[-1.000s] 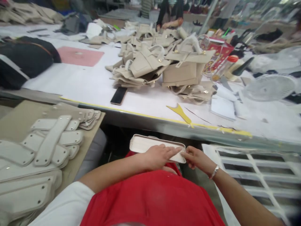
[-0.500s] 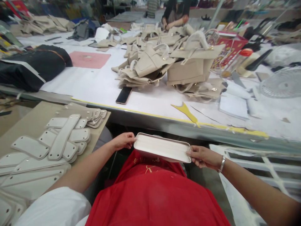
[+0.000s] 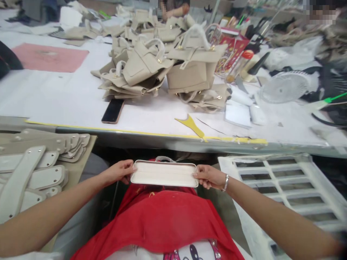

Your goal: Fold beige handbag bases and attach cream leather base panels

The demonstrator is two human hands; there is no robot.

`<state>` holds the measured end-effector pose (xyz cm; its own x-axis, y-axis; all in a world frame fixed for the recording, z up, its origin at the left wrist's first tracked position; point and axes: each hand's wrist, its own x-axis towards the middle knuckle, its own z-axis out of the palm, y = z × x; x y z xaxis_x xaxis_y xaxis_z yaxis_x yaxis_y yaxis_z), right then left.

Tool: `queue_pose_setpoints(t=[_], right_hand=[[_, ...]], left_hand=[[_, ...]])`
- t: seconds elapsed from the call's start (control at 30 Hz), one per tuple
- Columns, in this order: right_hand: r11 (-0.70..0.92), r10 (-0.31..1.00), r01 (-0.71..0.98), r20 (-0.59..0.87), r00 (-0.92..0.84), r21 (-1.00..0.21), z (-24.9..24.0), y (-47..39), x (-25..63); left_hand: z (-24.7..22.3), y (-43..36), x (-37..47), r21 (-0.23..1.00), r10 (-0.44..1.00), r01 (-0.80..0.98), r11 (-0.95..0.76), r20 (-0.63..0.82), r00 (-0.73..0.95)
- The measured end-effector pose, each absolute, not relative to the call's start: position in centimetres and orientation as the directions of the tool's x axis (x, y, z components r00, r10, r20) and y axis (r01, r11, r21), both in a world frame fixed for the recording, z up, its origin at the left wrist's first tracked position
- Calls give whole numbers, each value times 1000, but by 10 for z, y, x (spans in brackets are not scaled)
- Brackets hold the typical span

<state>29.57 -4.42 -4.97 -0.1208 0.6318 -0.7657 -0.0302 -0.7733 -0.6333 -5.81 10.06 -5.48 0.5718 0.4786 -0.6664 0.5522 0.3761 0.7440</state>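
Note:
A long cream leather bag piece [image 3: 166, 174], with rounded corners and a thin raised rim, is held across my lap in front of the red apron. My left hand [image 3: 123, 172] pinches its left end. At the right end, my right hand [image 3: 207, 176] grips it between thumb and fingers, a silver bracelet on the wrist. Behind the piece's top edge shows a pale loop [image 3: 165, 158], partly hidden. Left of me lie stacked cream strips with metal holes [image 3: 47, 177] on a board.
Along the white table [image 3: 151, 117] lie a phone [image 3: 113, 111], a yellow tool [image 3: 191, 125], piled beige bags [image 3: 143, 66] and a white fan [image 3: 284, 86]. A white slatted rack [image 3: 282, 177] stands at my right. Another person's arm [image 3: 176, 11] shows at the back.
The view has turned to the right, so the table's things sit further left. Both hands still hold the piece, which now lies more level and shows its face more fully.

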Motion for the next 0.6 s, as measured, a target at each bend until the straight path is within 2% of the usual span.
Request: queue_pose_setpoints(t=[0.07, 0.13, 0.23, 0.3, 0.37, 0.43, 0.5, 0.6], right_hand=[[-745, 665, -6, -742, -87, -667, -50, -47, 294], [-715, 694, 85, -719, -35, -694, -48, -48, 294], [-575, 808, 316, -584, 74, -755, -44, -46, 296], [-354, 932, 501, -341, 122, -790, -41, -43, 297], [-102, 995, 671, -75, 70, -734, -39, -40, 296], [102, 994, 791, 84, -64, -603, -37, -37, 293], [233, 972, 856, 131, -194, -461, -35, -35, 288], [316, 949, 895, 121, -293, -315, -34, -34, 285]], left_hand=[[-52, 105, -59, 730, 482, 627, 273, -668, 567], [-46, 110, -56, 695, 546, 719, 7, -605, 579], [-34, 111, -34, 573, 644, 671, -470, -297, 705], [-27, 104, -8, 552, 587, 542, -634, -112, 802], [-24, 94, 24, 612, 481, 412, -675, -59, 875], [-24, 84, 53, 679, 390, 332, -655, -73, 918], [-27, 79, 74, 712, 335, 284, -642, -72, 940], [-31, 79, 87, 733, 319, 251, -632, -49, 946]])
